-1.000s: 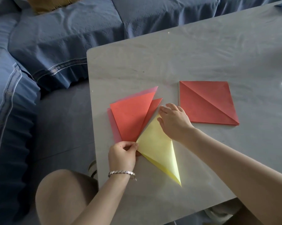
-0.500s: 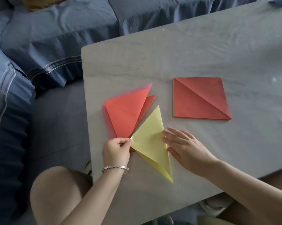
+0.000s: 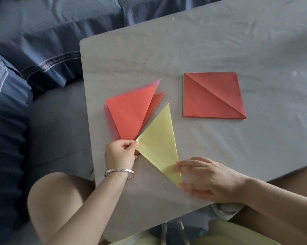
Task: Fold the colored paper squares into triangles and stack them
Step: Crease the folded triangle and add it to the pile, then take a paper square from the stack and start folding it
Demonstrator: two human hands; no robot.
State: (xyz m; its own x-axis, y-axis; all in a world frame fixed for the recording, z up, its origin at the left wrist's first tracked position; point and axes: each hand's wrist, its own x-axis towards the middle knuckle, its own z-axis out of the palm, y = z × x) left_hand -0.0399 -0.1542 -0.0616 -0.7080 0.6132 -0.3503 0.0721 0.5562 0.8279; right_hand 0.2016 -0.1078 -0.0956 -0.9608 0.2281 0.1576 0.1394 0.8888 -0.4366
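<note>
A yellow folded triangle (image 3: 158,140) lies flat on the grey table (image 3: 219,41). My left hand (image 3: 120,153) pinches its left corner between thumb and fingers. My right hand (image 3: 207,179) lies with straight fingers on the triangle's lower tip, along the long edge. Just left of the yellow one sits a fanned stack of folded triangles: an orange-red one (image 3: 131,112) on top, another red tip (image 3: 157,101) behind it, and a pink one (image 3: 110,121) underneath. A stack of unfolded red paper squares (image 3: 211,98) with a diagonal crease lies to the right.
The table's left edge and near edge run close to my hands. A blue sofa with cushions (image 3: 34,41) stands left of and behind the table. My knees (image 3: 48,197) show below the table's near corner.
My right hand has slid down the yellow triangle's long edge from its top tip to its lower tip. My left hand has kept pinching the left corner.
</note>
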